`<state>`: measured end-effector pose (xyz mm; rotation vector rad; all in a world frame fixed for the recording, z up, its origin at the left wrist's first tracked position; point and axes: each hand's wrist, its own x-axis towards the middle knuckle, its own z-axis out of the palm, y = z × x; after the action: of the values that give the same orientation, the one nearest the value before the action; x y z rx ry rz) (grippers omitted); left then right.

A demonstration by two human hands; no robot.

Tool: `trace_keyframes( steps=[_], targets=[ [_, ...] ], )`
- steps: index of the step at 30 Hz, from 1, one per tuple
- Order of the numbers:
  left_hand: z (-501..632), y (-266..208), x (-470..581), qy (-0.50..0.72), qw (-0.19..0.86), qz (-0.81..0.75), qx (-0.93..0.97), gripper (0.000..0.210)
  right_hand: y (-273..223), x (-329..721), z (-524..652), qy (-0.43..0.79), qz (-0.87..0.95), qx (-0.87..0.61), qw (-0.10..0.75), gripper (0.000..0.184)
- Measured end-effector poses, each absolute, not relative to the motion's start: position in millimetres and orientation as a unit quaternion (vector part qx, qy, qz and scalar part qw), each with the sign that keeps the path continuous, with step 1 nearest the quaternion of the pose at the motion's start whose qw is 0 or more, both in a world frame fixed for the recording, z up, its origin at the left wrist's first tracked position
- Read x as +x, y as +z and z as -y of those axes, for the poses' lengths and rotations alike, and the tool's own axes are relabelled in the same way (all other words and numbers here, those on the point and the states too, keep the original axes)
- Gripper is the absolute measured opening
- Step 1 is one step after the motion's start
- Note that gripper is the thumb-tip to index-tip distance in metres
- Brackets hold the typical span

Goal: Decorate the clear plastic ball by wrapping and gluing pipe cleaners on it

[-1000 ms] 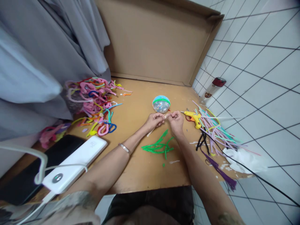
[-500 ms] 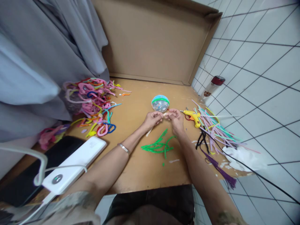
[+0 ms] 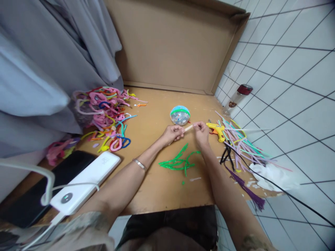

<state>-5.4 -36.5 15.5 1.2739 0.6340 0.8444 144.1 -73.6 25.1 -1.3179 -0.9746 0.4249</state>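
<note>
A pale cream pipe cleaner (image 3: 188,128) is stretched in a short span between my two hands. My left hand (image 3: 172,134) is closed around one part of it. With fingertips pinched together, my right hand (image 3: 201,131) grips the other end. Just beyond the hands sits a round ball (image 3: 180,115), clear below, with a blue top and a green band. Green pipe cleaners (image 3: 176,164) lie loose on the table, nearer to me than my hands. A yellow glue gun (image 3: 217,130) rests right beside my right hand, its nozzle tip hidden behind the fingers.
A heap of pink and mixed pipe cleaners (image 3: 104,111) fills the left side. Nearer lie a white power bank (image 3: 86,181) and a black slab (image 3: 34,198). On the right are lilac pipe cleaners (image 3: 239,146), a purple tassel (image 3: 248,190), white tissue (image 3: 269,176) and a red-capped bottle (image 3: 237,99).
My right hand has moved slightly right, away from my left, so more of the pipe cleaner shows between them. Its end no longer hangs visibly below my left hand.
</note>
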Motion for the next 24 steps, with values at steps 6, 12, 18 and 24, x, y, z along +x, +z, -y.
trace_keyframes(
  steps=[6, 12, 18, 24],
  targets=[
    [28.5, 14.9, -11.9, 0.353, 0.674, -0.301, 0.575, 0.037, 26.5, 172.7, 66.5, 0.197, 0.336, -0.592, 0.706, 0.020],
    [22.2, 13.6, -16.7, 0.353, 0.665, -0.317, 0.577, 0.041, 31.3, 178.5, 65.9, 0.211, 0.285, -0.591, 0.725, 0.017],
    [19.8, 11.8, -20.8, 0.374, 0.607, -0.319, 0.625, 0.046, 35.6, 170.4, 66.5, 0.275, 0.217, -0.564, 0.748, 0.020],
    [19.1, 10.9, -26.0, 0.414, 0.557, -0.351, 0.628, 0.039, 26.0, 167.8, 63.6, 0.268, 0.255, -0.556, 0.744, 0.023]
  ],
)
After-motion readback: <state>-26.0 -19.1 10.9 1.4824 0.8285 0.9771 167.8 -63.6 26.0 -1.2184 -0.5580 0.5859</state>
